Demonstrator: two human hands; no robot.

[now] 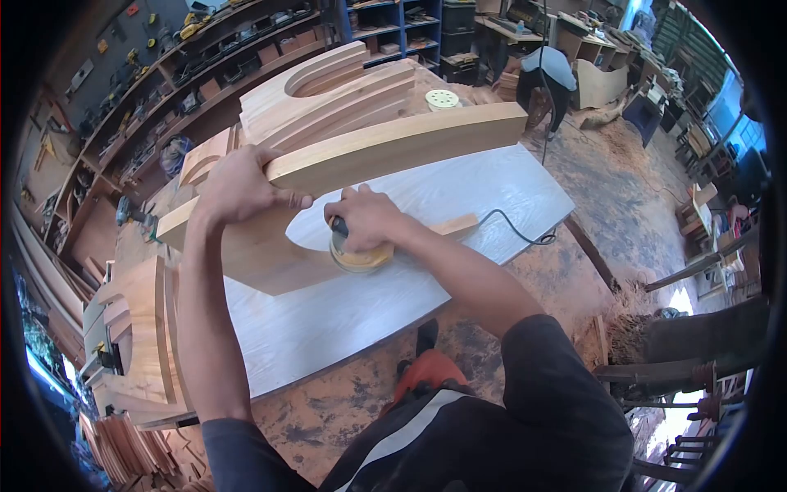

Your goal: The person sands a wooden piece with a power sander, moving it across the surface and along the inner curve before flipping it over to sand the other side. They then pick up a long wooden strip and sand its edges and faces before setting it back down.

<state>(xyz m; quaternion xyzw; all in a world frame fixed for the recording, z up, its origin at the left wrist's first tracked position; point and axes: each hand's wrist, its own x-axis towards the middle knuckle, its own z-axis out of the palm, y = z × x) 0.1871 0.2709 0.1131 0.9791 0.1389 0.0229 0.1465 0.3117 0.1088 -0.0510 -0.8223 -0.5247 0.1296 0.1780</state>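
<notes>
No readable text, label, brand, number or sign appears anywhere in this workshop view. The sander (361, 256), the curved wooden piece (393, 148) and the pale board (344, 320) show bare surfaces without markings. Items on the distant shelves (205, 66) may carry print, but they are too small and blurred to tell.

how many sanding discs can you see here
2: one under the sander gripped by the right hand, one loose disc on the far wood stack. Others may be hidden.
</notes>
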